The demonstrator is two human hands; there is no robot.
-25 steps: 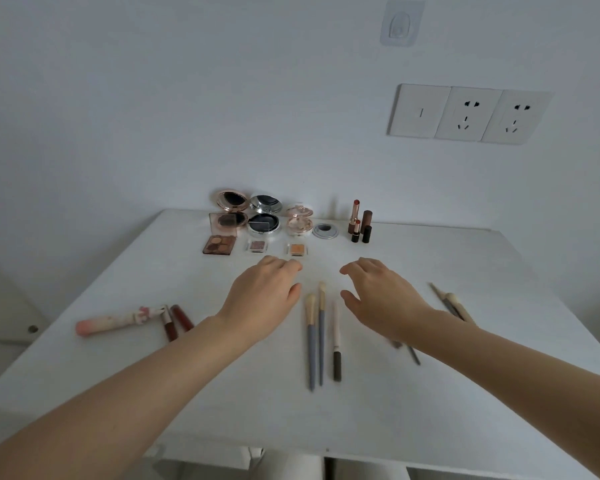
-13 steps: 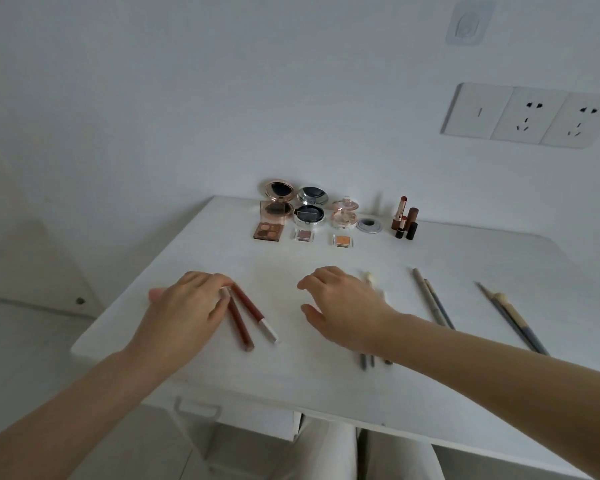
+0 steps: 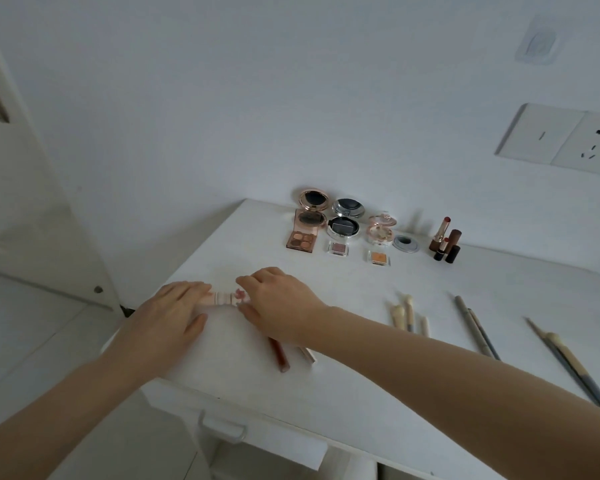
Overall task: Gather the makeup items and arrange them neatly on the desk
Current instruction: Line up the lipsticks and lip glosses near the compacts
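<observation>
1. Pink tube (image 3: 222,298): pale pink with a striped band and pink trim at its right end. It lies crosswise near the left edge of the desk (image 3: 257,237).
2. Left hand (image 3: 174,313): fingers flat over the tube's left end, not wrapped.
3. Right hand (image 3: 278,306): fingers and thumb pinch the right end.
4. Dark red pencil (image 3: 279,356): sticks out under the right wrist toward the front edge.

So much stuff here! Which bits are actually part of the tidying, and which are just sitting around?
Part of the job:
pink tube, touched by the left hand and right hand; dark red lip pens; brushes; pencils; compacts; eyeshadow palette; lipsticks.

Just there:
wall sockets; wall hook; drawer handle.
</observation>
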